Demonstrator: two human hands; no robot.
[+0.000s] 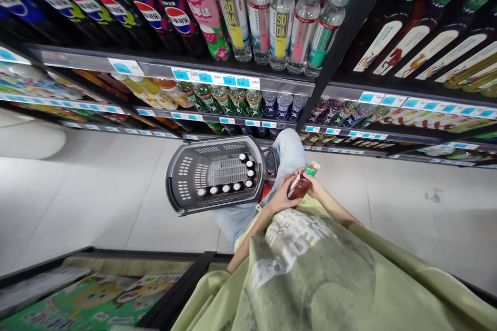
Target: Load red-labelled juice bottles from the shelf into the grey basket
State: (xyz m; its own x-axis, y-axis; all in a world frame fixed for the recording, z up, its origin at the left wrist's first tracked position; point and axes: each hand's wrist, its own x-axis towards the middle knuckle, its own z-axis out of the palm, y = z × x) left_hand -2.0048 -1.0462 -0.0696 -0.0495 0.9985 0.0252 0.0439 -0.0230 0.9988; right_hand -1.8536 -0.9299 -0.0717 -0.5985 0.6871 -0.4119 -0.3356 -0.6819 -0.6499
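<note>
In front of my body I hold a bottle of dark reddish-brown drink, tilted, with a green band near its whitish cap. My left hand is wrapped round its lower part. Around the upper side, below the green band, my right hand closes on it; some of its fingers are hidden behind the bottle. To the left, next to my bent knee, a grey shopping basket stands on the floor. Several white-capped bottles stand upright inside it, along the near side and right end.
Ahead run drink shelves with cola bottles, soda bottles and dark bottles with green necks. Behind me on the left is a display with a green printed package. Pale floor tiles surround the basket.
</note>
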